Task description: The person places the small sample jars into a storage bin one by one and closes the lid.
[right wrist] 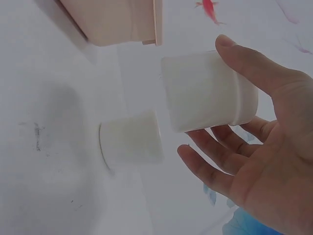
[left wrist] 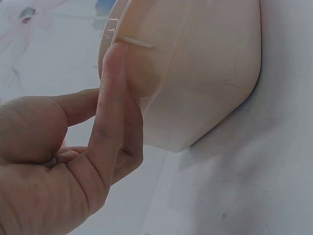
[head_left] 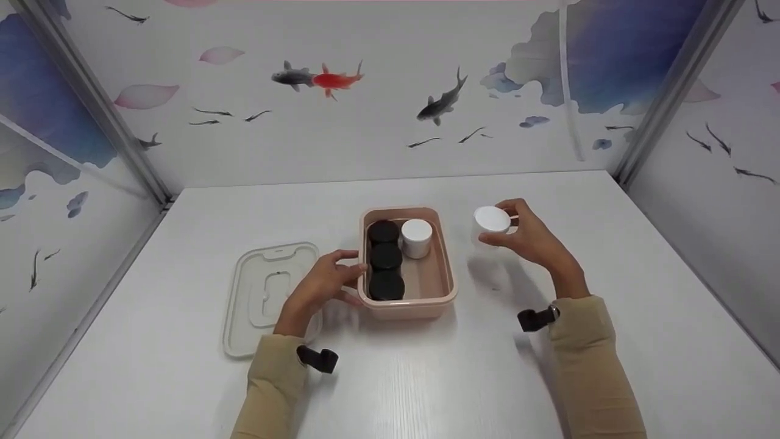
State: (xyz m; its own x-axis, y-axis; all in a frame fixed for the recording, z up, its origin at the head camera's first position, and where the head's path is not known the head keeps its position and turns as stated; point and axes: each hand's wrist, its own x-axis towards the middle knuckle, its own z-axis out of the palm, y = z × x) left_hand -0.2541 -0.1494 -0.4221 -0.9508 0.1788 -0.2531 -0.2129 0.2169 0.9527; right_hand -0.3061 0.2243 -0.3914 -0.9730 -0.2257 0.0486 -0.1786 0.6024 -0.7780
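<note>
A pink rectangular container (head_left: 425, 310) stands on the table, holding several black-lidded jars (head_left: 386, 256) along its left side and a white jar (head_left: 417, 238) at its back right. My left hand (head_left: 326, 277) grips its left rim, with the thumb at the edge and fingertips (left wrist: 114, 61) right under the lip. To the right of the container, my right hand (head_left: 529, 235) holds a white lidded jar (right wrist: 205, 90) off the table, thumb on one side and fingers around the other. Below that jar in the right wrist view, another white jar (right wrist: 131, 141) stands on the table.
A pale translucent lid (head_left: 241, 305) with a raised centre lies left of the container, partly under my left hand and forearm in the head view. Printed panels (head_left: 378, 140) with fish and petals wall the table's back and sides.
</note>
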